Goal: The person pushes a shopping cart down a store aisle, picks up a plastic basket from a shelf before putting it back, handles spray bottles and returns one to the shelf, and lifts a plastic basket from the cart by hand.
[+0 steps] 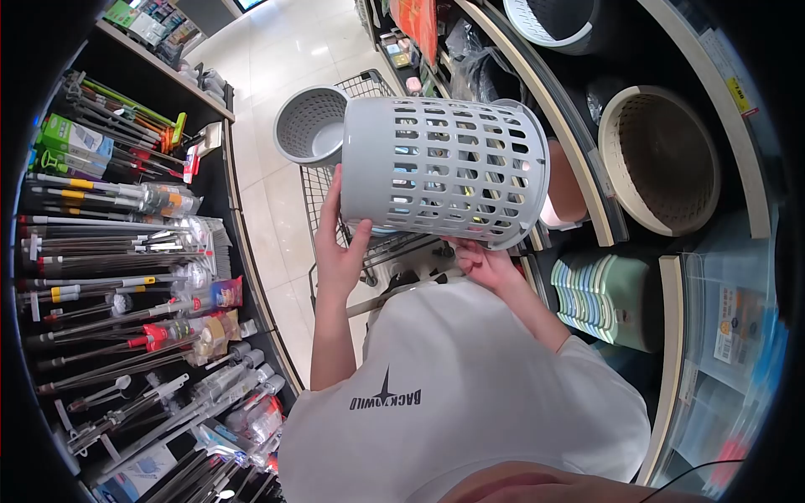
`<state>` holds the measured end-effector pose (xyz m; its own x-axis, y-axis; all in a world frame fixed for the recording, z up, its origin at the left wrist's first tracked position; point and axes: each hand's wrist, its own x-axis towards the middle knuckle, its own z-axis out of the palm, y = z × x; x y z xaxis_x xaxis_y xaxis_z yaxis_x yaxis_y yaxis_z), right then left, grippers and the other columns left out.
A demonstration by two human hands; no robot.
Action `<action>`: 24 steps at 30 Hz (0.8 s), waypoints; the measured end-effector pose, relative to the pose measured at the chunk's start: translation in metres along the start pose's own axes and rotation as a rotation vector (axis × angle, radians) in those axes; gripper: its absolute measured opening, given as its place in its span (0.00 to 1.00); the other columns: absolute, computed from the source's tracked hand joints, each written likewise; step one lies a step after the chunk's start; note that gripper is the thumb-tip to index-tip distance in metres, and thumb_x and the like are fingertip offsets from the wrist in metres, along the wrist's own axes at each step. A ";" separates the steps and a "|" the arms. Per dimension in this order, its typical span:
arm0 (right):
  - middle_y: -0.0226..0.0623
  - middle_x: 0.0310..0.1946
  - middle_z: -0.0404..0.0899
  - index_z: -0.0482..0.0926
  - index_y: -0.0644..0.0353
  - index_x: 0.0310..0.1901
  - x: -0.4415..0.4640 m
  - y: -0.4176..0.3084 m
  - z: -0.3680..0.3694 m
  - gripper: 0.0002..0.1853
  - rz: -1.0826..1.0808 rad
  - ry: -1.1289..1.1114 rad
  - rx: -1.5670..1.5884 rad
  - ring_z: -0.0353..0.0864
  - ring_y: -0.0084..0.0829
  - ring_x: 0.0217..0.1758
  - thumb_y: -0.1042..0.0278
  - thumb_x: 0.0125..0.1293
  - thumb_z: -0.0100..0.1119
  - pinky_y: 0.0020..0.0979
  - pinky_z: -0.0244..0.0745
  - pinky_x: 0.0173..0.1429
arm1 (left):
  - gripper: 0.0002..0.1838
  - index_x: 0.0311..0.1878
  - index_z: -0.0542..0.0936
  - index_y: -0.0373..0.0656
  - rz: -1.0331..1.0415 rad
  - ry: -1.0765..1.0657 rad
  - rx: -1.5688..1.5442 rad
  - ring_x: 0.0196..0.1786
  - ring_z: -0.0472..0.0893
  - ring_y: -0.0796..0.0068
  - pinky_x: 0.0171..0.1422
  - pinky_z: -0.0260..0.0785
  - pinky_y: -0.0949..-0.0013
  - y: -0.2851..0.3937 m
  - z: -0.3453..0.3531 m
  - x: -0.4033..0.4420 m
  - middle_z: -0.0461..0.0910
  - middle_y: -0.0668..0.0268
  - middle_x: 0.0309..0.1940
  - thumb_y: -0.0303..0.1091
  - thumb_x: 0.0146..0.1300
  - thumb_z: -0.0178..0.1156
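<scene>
A large grey slotted plastic basket (pixel 369 159) lies on its side in the air in front of my chest, held between both hands. My left hand (pixel 337 243) grips its left end, with the thumb on the near side and the fingers reaching up behind the edge. Under the basket's lower right side, my right hand (pixel 482 261) supports it with bent fingers, partly hidden by the basket. Just left of the held basket, a smaller grey basket (pixel 312 126) sits at the top of a wire shopping cart (pixel 365 86).
Brushes and mops (pixel 126 243) hang along the left shelf. On the right shelves are a beige basket (pixel 658 159), a white basket (pixel 553 21), stacked green and blue plastic items (pixel 599 302) and clear bins (pixel 729 335). Tiled floor (pixel 268 201) runs between the shelves.
</scene>
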<state>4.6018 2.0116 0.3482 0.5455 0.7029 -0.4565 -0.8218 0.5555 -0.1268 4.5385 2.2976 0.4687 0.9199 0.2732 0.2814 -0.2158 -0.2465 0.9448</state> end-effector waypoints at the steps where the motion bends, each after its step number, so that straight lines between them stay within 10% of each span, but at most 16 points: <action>1: 0.50 0.57 0.83 0.76 0.63 0.59 -0.001 0.000 0.005 0.20 0.005 -0.012 -0.030 0.60 0.16 0.23 0.57 0.74 0.60 0.21 0.59 0.30 | 0.40 0.82 0.59 0.36 0.000 0.000 -0.001 0.83 0.61 0.58 0.85 0.53 0.55 -0.002 0.000 0.000 0.60 0.54 0.82 0.27 0.69 0.63; 6: 0.46 0.58 0.83 0.76 0.57 0.63 0.006 0.006 -0.021 0.20 -0.085 -0.154 -0.101 0.73 0.18 0.30 0.57 0.76 0.58 0.21 0.71 0.35 | 0.36 0.79 0.61 0.34 0.016 0.040 -0.099 0.77 0.68 0.59 0.81 0.58 0.56 -0.017 -0.004 -0.001 0.67 0.52 0.76 0.34 0.74 0.62; 8: 0.44 0.62 0.81 0.75 0.52 0.68 0.003 0.007 -0.008 0.21 -0.188 -0.098 -0.204 0.85 0.25 0.49 0.57 0.78 0.57 0.26 0.82 0.50 | 0.35 0.79 0.61 0.34 0.036 0.051 -0.096 0.76 0.69 0.60 0.80 0.59 0.57 -0.020 -0.006 -0.002 0.68 0.52 0.74 0.38 0.75 0.61; 11: 0.36 0.72 0.73 0.66 0.50 0.76 -0.030 0.003 0.041 0.26 -0.211 -0.203 -0.303 0.76 0.36 0.72 0.62 0.80 0.54 0.41 0.76 0.71 | 0.35 0.78 0.61 0.34 0.044 0.073 -0.118 0.74 0.70 0.60 0.79 0.60 0.57 -0.024 -0.008 -0.003 0.68 0.54 0.72 0.42 0.77 0.60; 24: 0.35 0.75 0.68 0.59 0.51 0.79 0.014 -0.013 0.013 0.30 -0.313 -0.054 -0.329 0.69 0.38 0.78 0.66 0.80 0.53 0.46 0.67 0.79 | 0.53 0.86 0.44 0.41 0.066 0.069 -0.062 0.87 0.49 0.54 0.87 0.45 0.47 -0.007 -0.006 0.005 0.44 0.53 0.86 0.59 0.73 0.60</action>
<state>4.6221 2.0200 0.3544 0.7763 0.5510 -0.3063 -0.6201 0.5799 -0.5285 4.5426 2.3068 0.4645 0.8788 0.3221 0.3521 -0.2970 -0.2083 0.9319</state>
